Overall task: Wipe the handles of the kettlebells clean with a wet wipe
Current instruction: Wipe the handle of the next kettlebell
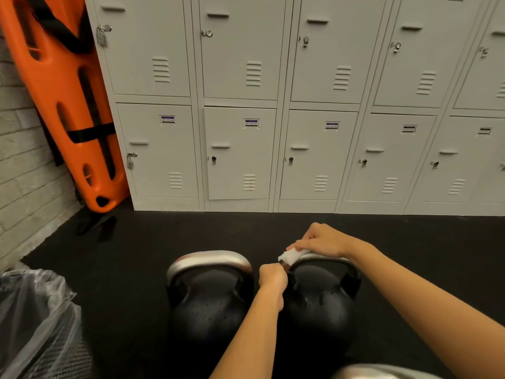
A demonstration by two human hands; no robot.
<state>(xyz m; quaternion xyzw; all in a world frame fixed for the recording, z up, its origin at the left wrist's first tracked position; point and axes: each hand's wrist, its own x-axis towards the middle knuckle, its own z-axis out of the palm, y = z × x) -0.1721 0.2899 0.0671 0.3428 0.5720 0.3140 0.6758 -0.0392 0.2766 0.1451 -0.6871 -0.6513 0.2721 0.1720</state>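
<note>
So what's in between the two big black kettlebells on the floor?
The head view shows the person's left hand between the left black kettlebell and the right black kettlebell, curled round the right one's handle at its left end.

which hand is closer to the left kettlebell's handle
Left. The left hand grips the right kettlebell's handle beside the left kettlebell's handle; the right hand is farther right, holding the wipe.

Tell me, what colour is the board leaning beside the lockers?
The board is orange with black straps, seen in the head view.
</note>
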